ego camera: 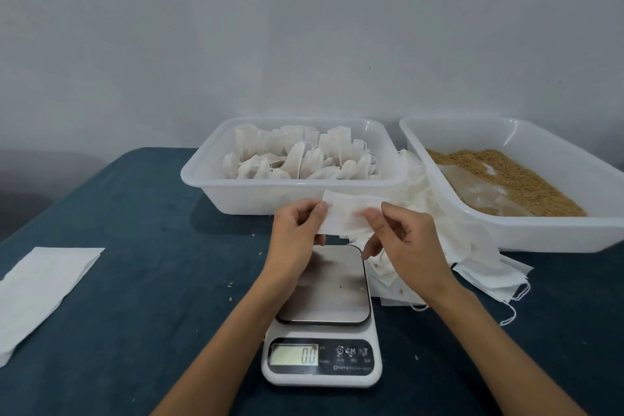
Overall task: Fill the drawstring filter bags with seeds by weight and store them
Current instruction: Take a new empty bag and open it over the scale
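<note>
Pinching a flat, empty white drawstring filter bag (347,214) above the steel-topped white kitchen scale (322,314), the left hand (297,230) and right hand (401,236) each grip one end between thumb and curled fingers. Should its mouth be opened poorly, golden seeds (513,176) from the right-hand white plastic tub (540,230) could be spilled, and the weight misjudged.

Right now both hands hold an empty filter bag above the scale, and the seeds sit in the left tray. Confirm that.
Not quite. The head view shows the seeds in the right tray; the left tray holds filled bags. Both the left hand and right hand do hold the filter bag above the scale.
</note>
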